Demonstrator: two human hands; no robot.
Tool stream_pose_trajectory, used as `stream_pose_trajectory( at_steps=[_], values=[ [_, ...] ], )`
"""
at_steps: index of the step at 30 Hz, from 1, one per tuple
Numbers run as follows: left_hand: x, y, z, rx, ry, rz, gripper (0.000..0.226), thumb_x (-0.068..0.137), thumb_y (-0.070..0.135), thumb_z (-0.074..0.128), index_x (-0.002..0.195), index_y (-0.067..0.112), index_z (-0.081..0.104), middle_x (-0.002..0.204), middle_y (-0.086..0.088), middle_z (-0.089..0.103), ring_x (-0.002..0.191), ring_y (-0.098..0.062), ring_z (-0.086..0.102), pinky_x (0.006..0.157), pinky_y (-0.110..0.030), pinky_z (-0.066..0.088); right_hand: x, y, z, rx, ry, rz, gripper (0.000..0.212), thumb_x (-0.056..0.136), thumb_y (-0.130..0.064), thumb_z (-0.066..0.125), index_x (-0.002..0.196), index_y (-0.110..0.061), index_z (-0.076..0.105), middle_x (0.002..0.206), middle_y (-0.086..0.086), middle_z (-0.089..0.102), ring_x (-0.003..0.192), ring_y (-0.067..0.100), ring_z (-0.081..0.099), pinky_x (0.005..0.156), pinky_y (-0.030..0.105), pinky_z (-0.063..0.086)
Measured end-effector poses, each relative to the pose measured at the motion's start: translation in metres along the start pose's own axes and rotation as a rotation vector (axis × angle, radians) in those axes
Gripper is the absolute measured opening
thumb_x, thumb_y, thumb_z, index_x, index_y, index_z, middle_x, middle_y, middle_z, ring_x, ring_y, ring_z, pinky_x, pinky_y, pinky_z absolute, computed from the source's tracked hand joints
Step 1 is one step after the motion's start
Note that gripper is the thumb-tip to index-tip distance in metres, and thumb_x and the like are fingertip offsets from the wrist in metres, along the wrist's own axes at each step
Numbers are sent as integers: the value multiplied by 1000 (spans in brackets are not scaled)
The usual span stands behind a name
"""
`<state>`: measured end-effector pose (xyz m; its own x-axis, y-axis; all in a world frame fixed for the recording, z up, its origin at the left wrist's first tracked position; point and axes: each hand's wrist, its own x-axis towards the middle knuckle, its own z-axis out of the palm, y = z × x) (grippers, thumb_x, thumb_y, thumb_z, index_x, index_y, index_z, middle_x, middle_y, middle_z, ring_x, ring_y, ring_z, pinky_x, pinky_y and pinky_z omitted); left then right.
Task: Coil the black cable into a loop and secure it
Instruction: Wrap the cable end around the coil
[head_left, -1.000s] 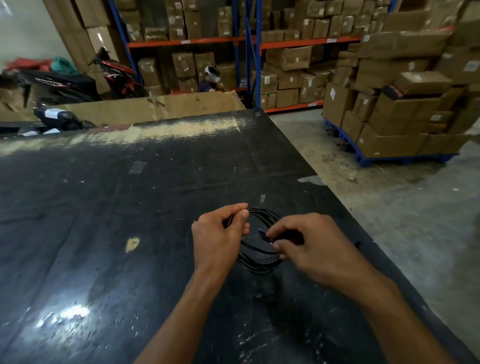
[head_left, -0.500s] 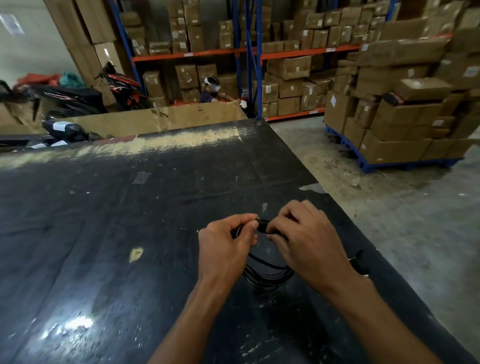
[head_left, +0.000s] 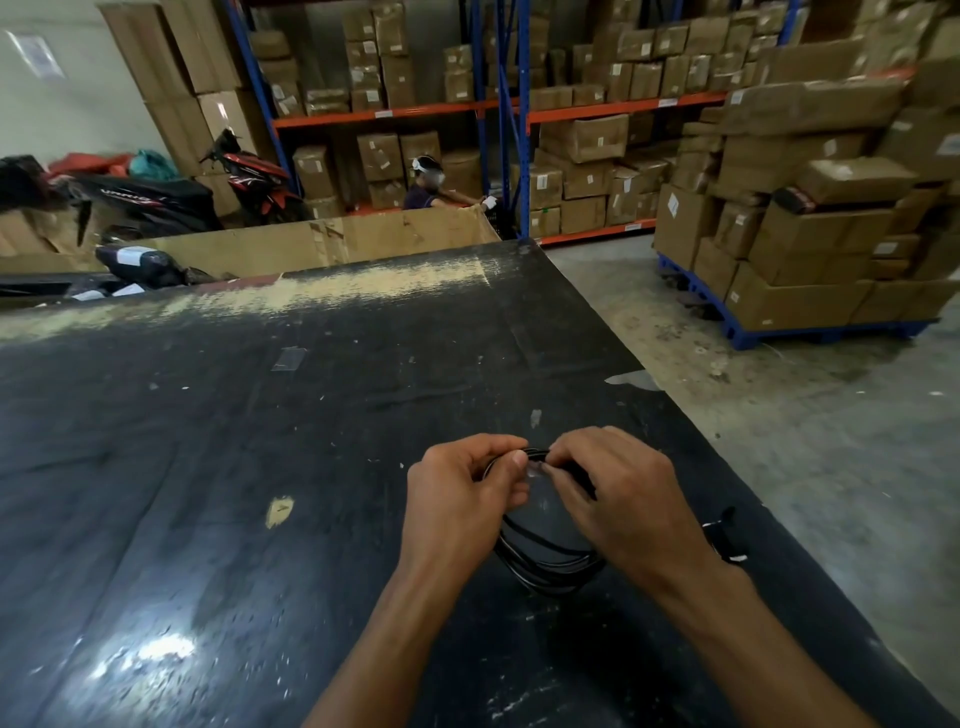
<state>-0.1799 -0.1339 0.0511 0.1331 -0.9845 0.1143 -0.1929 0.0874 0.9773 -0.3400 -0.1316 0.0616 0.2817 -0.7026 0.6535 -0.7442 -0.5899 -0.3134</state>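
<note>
In the head view, a thin black cable (head_left: 545, 558), glossy and round in section, is seen wound into a loop of several turns above a wide black table (head_left: 218, 467) whose surface is scuffed, scratched and worn through to pale material along its far edge. The top of the loop is pinched between the thumb and fingers of the left hand (head_left: 457, 499), which is curled tightly around the strands. The same top section is gripped by the fingertips of the right hand (head_left: 618, 499), so that the two hands almost touch there; whether a tie or the cable's own end is held between them cannot be told. The lower arc of the loop hangs below the hands, its strands slightly spread. A small black piece with a white tip (head_left: 727, 538) lies near the table's right edge, just beside the right wrist. Beyond the table, stacked brown cardboard boxes (head_left: 810, 234) are set on a blue pallet over a rough concrete floor.
</note>
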Motion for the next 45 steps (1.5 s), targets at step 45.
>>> stream_pose_trajectory(
  at_steps=[45],
  values=[
    [-18,6,-22,161,-201,301,26,83,14,73,91,38,77,78,16,76,73,-4,71,67,-13,51,3,-2,-26,934,-308,828,14,79,-16,77,92,-17,76,84,8,78,71,9,67,60,20,49]
  ],
)
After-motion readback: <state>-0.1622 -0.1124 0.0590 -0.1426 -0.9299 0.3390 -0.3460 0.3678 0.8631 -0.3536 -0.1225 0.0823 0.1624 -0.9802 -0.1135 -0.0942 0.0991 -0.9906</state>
